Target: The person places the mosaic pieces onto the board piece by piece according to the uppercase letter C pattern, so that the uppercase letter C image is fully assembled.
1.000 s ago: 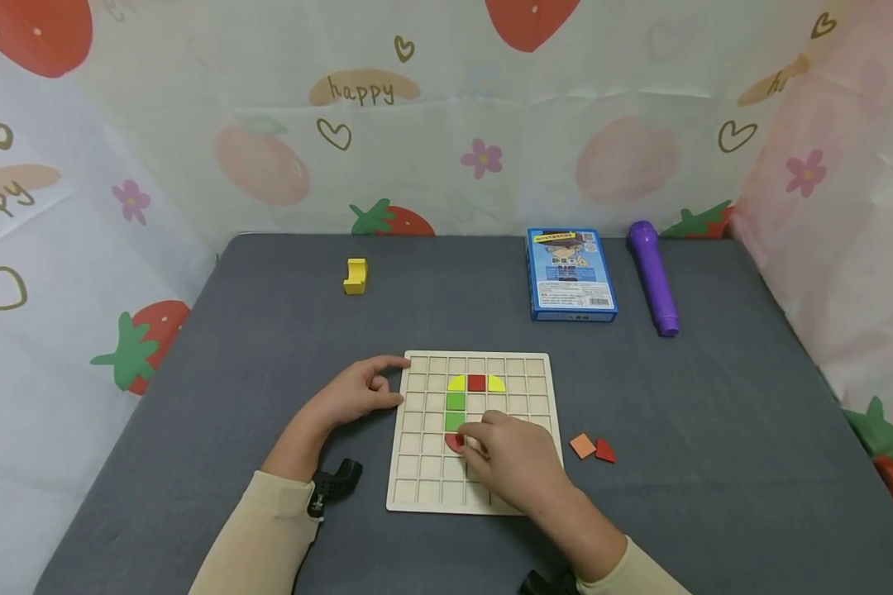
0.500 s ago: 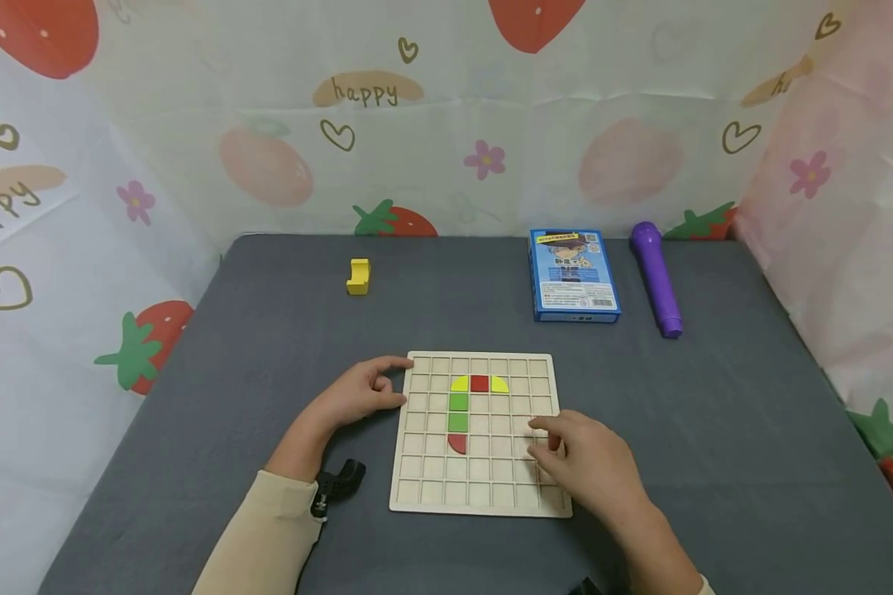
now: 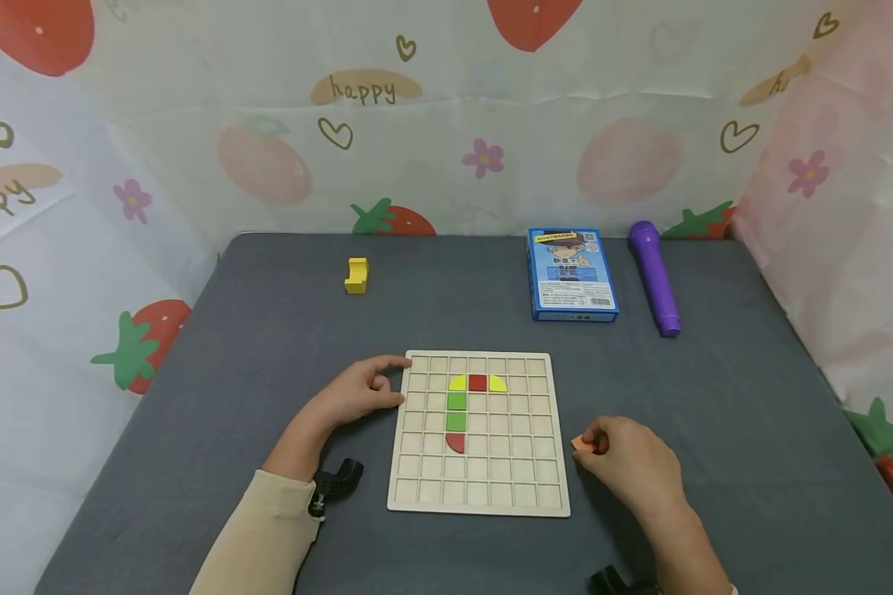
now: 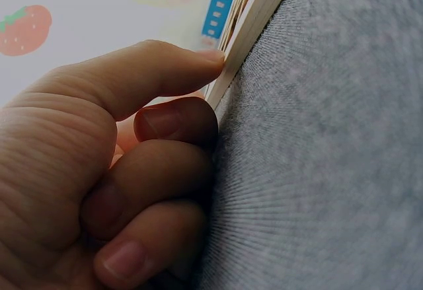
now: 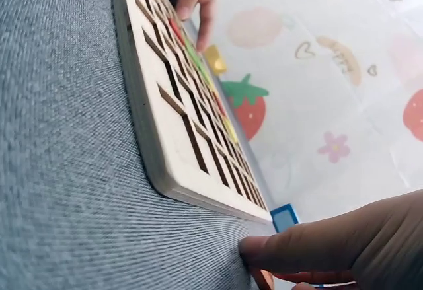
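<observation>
A pale wooden grid board [image 3: 542, 496] lies on the table. Set in its cells are two yellow rounded tiles [image 3: 457, 384] with a red square tile [image 3: 478, 383] between them. Two green square tiles [image 3: 456, 402] run down from the left yellow one, ending in a red rounded tile [image 3: 456, 444]. My left hand [image 3: 353, 390] touches the board's left edge with forefinger and thumb; its other fingers are curled in the left wrist view. Right of the board, my right hand [image 3: 632, 459] pinches an orange square tile [image 3: 583, 445], partly covered by the fingertips.
A yellow block [image 3: 356, 276] stands at the back left of the dark cloth-covered table [image 3: 290, 306]. A blue box [image 3: 574, 275] and a purple microphone-shaped object [image 3: 654, 279] lie at the back right. A printed curtain [image 3: 432, 124] hangs behind.
My right hand has moved from the red rounded tile on the board to the right, and now grips the orange tile. The other loose red tile is hidden now. My left hand keeps its place.
</observation>
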